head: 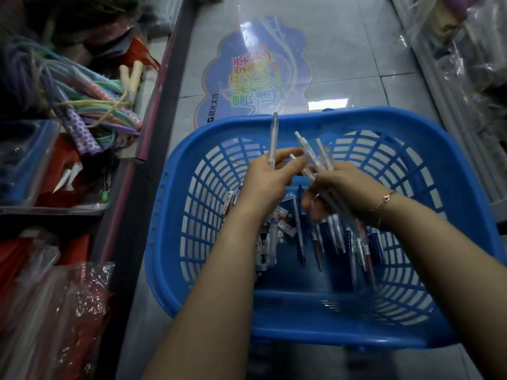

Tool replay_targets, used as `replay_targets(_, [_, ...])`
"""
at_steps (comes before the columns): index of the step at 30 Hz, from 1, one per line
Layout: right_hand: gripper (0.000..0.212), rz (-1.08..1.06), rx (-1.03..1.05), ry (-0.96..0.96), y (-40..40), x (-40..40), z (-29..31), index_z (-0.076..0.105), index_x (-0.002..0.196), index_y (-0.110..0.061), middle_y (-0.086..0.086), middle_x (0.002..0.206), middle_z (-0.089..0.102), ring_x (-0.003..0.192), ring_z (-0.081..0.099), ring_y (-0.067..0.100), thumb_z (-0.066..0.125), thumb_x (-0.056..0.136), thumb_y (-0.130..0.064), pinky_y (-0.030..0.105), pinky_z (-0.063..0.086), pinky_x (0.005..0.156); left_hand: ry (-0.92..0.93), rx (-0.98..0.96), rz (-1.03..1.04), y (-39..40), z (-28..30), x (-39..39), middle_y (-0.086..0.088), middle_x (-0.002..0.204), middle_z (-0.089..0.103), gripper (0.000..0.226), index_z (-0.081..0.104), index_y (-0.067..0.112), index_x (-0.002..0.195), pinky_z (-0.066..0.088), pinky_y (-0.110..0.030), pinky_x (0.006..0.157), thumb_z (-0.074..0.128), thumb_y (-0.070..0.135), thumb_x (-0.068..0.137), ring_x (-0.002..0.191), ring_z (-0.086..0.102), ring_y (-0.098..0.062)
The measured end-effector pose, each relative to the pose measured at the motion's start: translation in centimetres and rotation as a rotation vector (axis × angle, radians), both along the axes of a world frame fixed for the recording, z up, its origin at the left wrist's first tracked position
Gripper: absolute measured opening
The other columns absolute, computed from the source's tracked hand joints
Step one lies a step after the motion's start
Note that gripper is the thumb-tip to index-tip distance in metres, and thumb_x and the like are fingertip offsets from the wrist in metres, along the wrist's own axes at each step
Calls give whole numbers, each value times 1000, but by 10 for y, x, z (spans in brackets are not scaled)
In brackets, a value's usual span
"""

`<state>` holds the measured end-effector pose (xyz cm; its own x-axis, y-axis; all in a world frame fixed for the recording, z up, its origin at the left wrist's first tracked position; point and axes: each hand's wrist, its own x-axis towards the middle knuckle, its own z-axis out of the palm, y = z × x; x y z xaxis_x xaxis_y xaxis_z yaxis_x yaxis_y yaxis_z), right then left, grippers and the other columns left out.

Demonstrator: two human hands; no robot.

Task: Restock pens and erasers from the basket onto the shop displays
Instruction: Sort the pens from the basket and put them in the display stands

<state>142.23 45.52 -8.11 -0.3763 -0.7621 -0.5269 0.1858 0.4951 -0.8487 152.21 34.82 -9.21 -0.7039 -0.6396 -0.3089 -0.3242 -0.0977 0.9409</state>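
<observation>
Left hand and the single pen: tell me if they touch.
Touching. The head view shows the left hand with its fingers curled round the single pen, which stands up above the blue basket.

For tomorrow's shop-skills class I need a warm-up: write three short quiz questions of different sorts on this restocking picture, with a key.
1. True or false: the blue plastic slatted basket stands on a shelf.
2. Which hand grips a single clear-barrelled pen? A left hand B right hand
3. Fill in: the right hand holds a ___ of clear pens.

Key: 1 false, it stands on the grey tiled floor; 2 A; 3 bundle.
</observation>
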Motion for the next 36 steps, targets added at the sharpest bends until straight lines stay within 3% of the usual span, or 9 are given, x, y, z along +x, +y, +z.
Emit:
replay_targets(4, [19,-114,-33,-237,3,2,-10,59,102,-4,-2,43,42,29,26,7,48,87,-2,11,22,32,177,370,287,-1,0,-1,-6,91,65,23,63,10,110,40,-15,42,48,24,99,50,43,-11])
replay_targets(9, [37,19,-7,-63,0,21,-10,68,85,-6,-5,44,56,32,39,5,78,67,-36,15,33,33,445,845,508,-11,-3,2,0,76,61,17,63,10,102,37,-14,46,49,20,98,44,40,-2])
replay_targets(14, [13,-99,-65,-92,-4,23,-10,65,94,1,-3,51,62,37,51,4,64,82,-5,13,38,35,249,563,540,-7,-5,4,-3,87,64,15,65,9,97,52,-21,67,52,16,97,77,61,-10])
replay_targets(17, [15,-233,-87,-209,2,13,-11,60,92,-2,-4,44,49,34,40,6,47,85,2,15,33,32,-21,270,379,-5,-7,10,2,65,46,21,57,11,93,37,-15,42,48,30,98,47,42,-5])
replay_targets(21, [17,-360,-59,-389,8,6,-18,41,71,-10,2,50,37,36,40,13,40,78,5,19,32,32,-26,442,230,11,-5,4,5,55,37,37,48,11,98,23,-17,35,37,47,99,40,27,-5])
replay_targets(25, [27,-320,28,-473,16,4,-26,39,66,-15,-3,45,33,30,31,9,49,91,-17,15,27,31,46,-20,77,15,-10,5,1,89,57,10,61,19,92,45,-19,74,53,23,96,81,56,-8])
replay_targets(28, [33,-353,113,-572,20,-3,-30,42,65,-15,-3,41,36,28,33,9,52,93,-31,14,27,28,-9,-303,-101,11,-6,7,4,104,45,14,70,35,85,36,-9,84,70,21,84,99,46,-2])
replay_targets(32, [30,-302,36,-714,18,-8,-28,62,99,-5,9,68,62,39,55,11,50,94,-31,14,35,27,72,-219,-178,19,-3,6,-6,99,49,21,72,22,94,45,-10,80,64,4,87,83,52,-1])
replay_targets(36, [29,-388,26,-732,11,-9,-34,65,82,-6,6,59,59,43,58,15,50,94,-28,20,47,41,66,4,-276,33,-11,-1,-5,103,65,36,71,6,103,52,-16,79,49,-17,85,87,64,-5])
